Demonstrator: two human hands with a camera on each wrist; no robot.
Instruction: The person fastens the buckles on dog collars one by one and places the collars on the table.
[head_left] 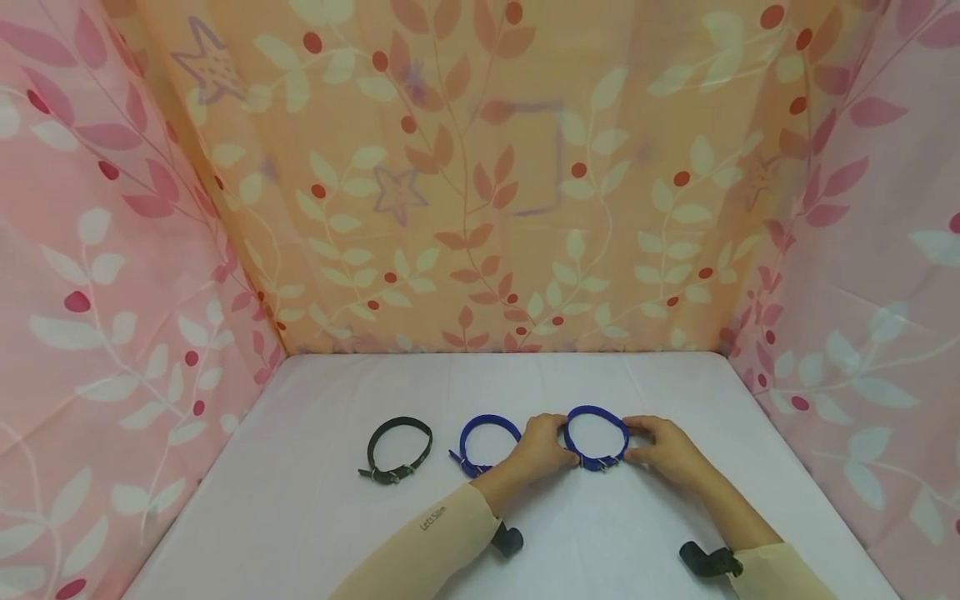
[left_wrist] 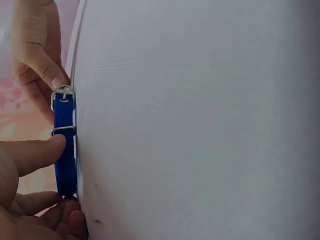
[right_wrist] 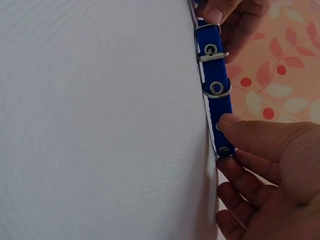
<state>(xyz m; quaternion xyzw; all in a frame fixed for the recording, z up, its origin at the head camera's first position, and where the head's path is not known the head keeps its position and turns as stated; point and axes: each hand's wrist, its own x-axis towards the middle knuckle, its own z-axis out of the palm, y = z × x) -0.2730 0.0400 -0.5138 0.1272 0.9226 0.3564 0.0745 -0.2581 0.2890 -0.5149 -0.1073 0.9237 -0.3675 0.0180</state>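
A blue buckled collar point(head_left: 597, 463), fastened into a loop, stands at the right of the middle of the white table. My left hand point(head_left: 543, 446) pinches its left side, and in the left wrist view the thumb presses the blue strap point(left_wrist: 64, 160) below a metal keeper. On the opposite side my right hand point(head_left: 666, 450) grips the loop between thumb and fingers. Metal eyelets, a buckle and a D-ring show along the strap point(right_wrist: 218, 106) in the right wrist view. A second blue collar point(head_left: 487, 419) lies just left, partly hidden behind my left hand and forearm.
Farther left on the white table point(head_left: 300, 517) lies a black buckled collar point(head_left: 386, 477). Patterned cloth walls rise at the back point(head_left: 465, 250) and both sides. Dark wrist cameras, left point(head_left: 507, 542) and right point(head_left: 705, 560), jut out beside the sleeves.
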